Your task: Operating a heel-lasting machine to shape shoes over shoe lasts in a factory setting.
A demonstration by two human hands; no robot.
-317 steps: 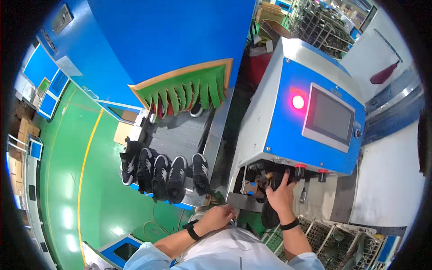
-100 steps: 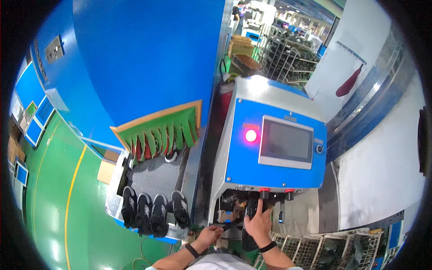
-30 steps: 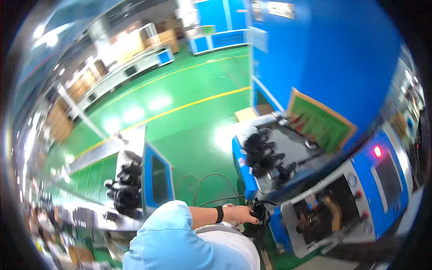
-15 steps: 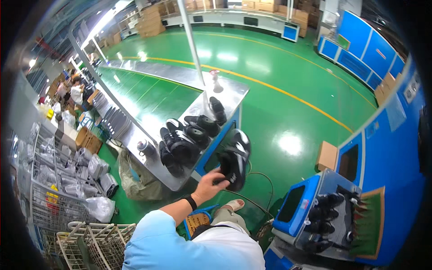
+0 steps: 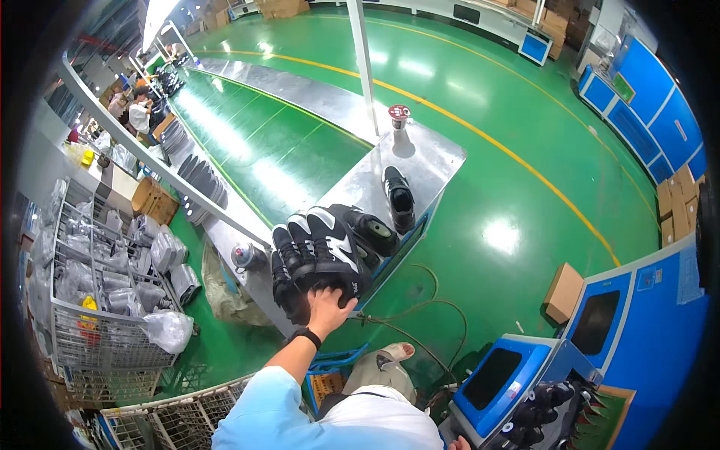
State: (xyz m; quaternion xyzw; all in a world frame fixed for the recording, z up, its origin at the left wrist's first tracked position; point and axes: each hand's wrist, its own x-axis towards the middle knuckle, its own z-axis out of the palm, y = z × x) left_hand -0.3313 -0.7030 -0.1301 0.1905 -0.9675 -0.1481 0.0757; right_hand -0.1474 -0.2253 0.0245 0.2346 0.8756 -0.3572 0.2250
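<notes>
My left hand [image 5: 328, 312], with a dark band on its wrist, grips the heel of a black-and-white sneaker [image 5: 332, 247] over the near end of the metal table [image 5: 442, 154]. This sneaker sits tight against other dark shoes [image 5: 286, 287] on its left and partly hides them. To its right lies another black shoe [image 5: 371, 229], and farther back a black-and-white shoe [image 5: 400, 199] stands apart. Only a little of my right hand [image 5: 457, 444] shows at the lower edge, beside the blue machine; its fingers are mostly cut off.
A cup with a red-and-white lid [image 5: 399, 115] and a small grey container [image 5: 246, 257] stand on the table. Wire racks with bagged items [image 5: 120, 285] are at left. A blue machine [image 5: 499, 375] with black shoe parts is at right, a hose [image 5: 457, 315] on the green floor.
My left hand has carried the sneaker leftward from beside the table onto the row of shoes. The view has shifted, and part of my right hand now shows at the lower edge.
</notes>
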